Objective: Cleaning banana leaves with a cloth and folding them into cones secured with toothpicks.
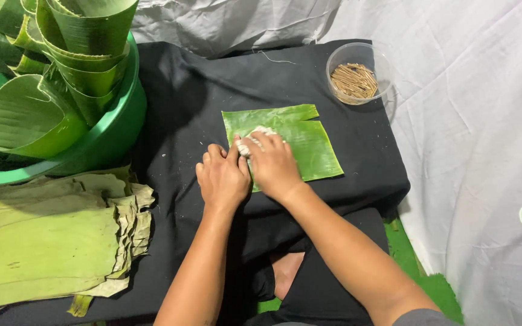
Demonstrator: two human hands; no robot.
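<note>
Both forearms reach forward from the lower edge of the view, bare to above the wrists, and converge so the hands meet side by side. The left hand (pixel 223 179) lies palm down, knuckles up, fingers curled under and thumb pressed against its neighbour. The right hand (pixel 275 164) sits slightly further forward (its forearm crossing in at a steeper angle), palm down, fingers bent and bunched at the tips.

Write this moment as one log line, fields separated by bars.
left hand: pressing white filling | right hand: pressing same filling | filling: on banana leaf piece | leaf: flat on black cloth
</note>
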